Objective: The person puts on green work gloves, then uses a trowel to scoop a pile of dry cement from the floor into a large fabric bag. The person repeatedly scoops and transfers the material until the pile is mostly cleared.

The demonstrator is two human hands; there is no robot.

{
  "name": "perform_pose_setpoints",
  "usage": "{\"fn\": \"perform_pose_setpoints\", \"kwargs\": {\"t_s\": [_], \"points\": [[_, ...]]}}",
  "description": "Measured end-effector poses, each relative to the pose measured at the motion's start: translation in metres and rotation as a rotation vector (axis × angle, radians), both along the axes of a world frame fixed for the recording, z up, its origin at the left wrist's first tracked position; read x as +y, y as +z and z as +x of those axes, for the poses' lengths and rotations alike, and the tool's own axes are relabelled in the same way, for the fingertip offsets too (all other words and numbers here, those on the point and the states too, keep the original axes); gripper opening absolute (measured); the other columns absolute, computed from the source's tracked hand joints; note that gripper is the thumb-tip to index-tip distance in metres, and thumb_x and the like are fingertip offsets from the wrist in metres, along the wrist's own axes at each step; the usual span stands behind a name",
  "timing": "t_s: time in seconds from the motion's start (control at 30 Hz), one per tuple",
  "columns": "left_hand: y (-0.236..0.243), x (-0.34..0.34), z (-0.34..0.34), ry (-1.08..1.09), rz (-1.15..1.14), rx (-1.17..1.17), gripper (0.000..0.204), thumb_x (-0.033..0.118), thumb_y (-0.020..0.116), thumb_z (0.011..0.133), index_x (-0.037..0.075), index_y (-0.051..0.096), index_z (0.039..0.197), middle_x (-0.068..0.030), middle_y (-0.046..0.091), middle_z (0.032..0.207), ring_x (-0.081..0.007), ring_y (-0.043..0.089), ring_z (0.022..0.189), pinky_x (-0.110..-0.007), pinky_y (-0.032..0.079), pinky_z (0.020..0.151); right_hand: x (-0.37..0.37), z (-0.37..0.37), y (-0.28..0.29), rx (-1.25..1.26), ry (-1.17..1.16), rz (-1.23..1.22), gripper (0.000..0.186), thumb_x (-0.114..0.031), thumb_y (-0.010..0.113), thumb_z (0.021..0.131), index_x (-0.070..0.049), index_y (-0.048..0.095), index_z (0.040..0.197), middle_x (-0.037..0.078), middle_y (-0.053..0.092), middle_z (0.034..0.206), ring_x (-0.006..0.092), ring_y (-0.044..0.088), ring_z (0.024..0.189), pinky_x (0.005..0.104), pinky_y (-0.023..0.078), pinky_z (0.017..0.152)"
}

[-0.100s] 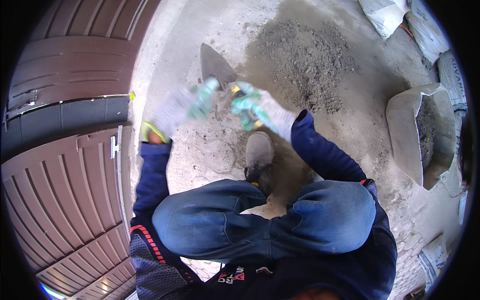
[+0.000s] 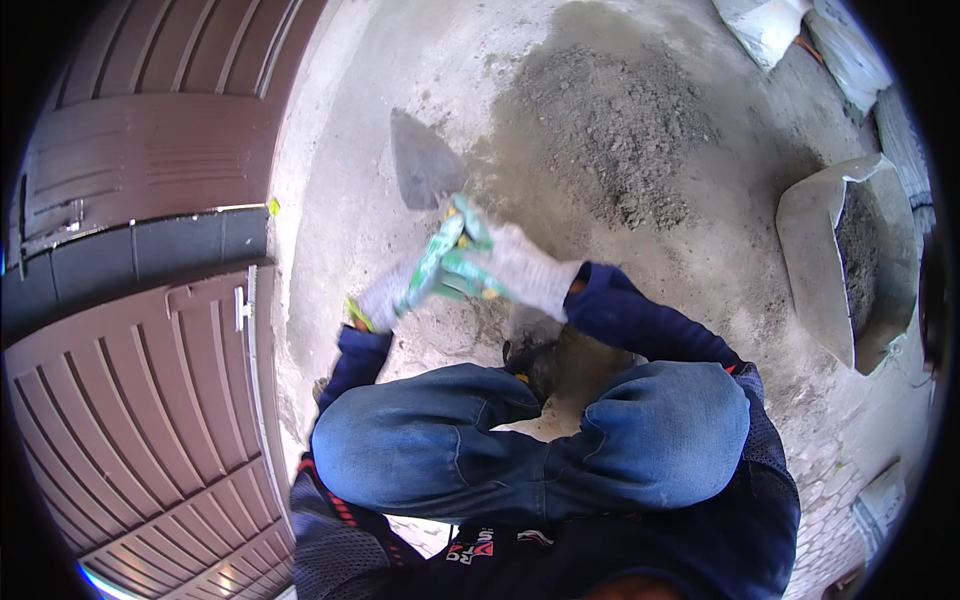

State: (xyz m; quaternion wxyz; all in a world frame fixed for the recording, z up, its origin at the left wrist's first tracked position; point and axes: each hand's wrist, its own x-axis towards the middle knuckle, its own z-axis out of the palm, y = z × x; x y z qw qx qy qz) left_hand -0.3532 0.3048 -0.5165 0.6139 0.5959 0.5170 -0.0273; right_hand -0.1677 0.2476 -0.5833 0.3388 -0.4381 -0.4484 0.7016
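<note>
A grey pointed trowel (image 2: 424, 162) lies with its blade low over the dusty concrete floor (image 2: 330, 200). Its handle runs into my gloved hands. My right hand (image 2: 510, 262), in a white and green glove, is closed around the handle end. My left hand (image 2: 412, 285), gloved the same way, presses against the right one, green fingers stretched toward the handle. Motion blur hides whether it grips. Just right of the trowel spreads a heap of grey dry mortar mix (image 2: 620, 130). My bent knees in blue jeans (image 2: 520, 440) fill the lower middle.
A brown panelled door (image 2: 140, 400) and its frame stand along the left. An open grey sack of powder (image 2: 845, 265) lies at the right. White bags (image 2: 770, 25) sit at the top right. My dark shoe (image 2: 530, 355) rests under the hands.
Both hands have dropped toward my knees and closed in on each other. The trowel has come a little nearer with them.
</note>
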Motion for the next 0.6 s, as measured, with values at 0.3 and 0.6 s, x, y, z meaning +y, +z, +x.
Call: {"fn": "perform_pose_setpoints", "kwargs": {"t_s": [0.3, 0.6], "points": [[-0.113, -0.028, -0.022, 0.844, -0.328, -0.743, 0.039, 0.043, 0.060, 0.105, 0.004, 0.063, 0.104, -0.0080, 0.068, 0.084, -0.0187, 0.067, 0.072, -0.033, 0.056, 0.062, -0.052, 0.051, 0.000, -0.501, -0.006, 0.345, 0.077, -0.055, 0.061, 0.101, 0.000, 0.042, 0.152, 0.026, 0.063, 0.131, 0.0341, 0.070, 0.109, 0.0381, 0.056, 0.095], [-0.151, 0.011, -0.064, 0.780, 0.077, 0.083, 0.030, 0.038, 0.065, 0.102, 0.010, 0.062, 0.093, -0.0075, 0.064, 0.066, -0.0189, 0.058, 0.045, -0.033, 0.049, 0.041, -0.138, 0.134, 0.029, -0.165, -0.407, -0.390, 0.055, -0.037, 0.064, 0.104, -0.012, 0.051, 0.151, 0.010, 0.072, 0.110, 0.0153, 0.071, 0.084, 0.0302, 0.060, 0.077]]}}
